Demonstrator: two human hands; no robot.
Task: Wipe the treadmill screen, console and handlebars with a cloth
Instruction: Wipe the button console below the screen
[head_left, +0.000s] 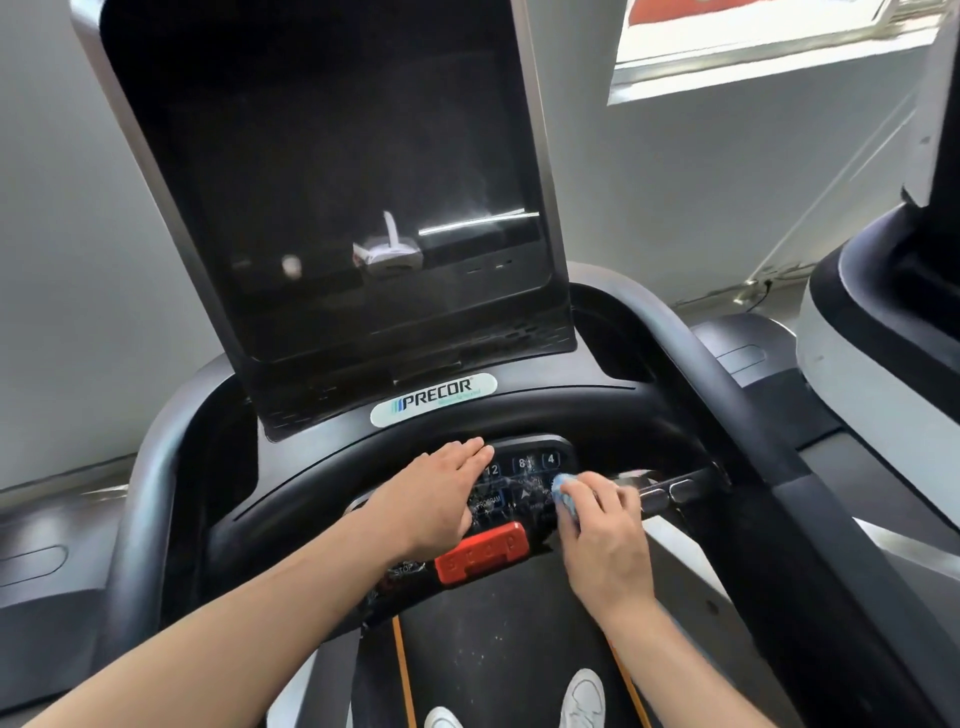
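Note:
The dark treadmill screen (332, 197) stands tall ahead, tilted back, above a Precor badge. Below it lies the black console keypad (524, 483) with numbered keys and a red stop clip (480, 553). My right hand (602, 530) grips a small blue cloth (563, 496) and presses it on the keypad's right side. My left hand (441, 493) lies flat, fingers straight, on the keypad's left part and the curved front bar (291, 493). Grey handlebars (150, 483) arc down on both sides.
A second machine (883, 322) stands close on the right. The treadmill belt (498, 649) runs below the console, with my white shoes (584, 696) on it. A grey wall is behind, with a bright window (753, 47) at upper right.

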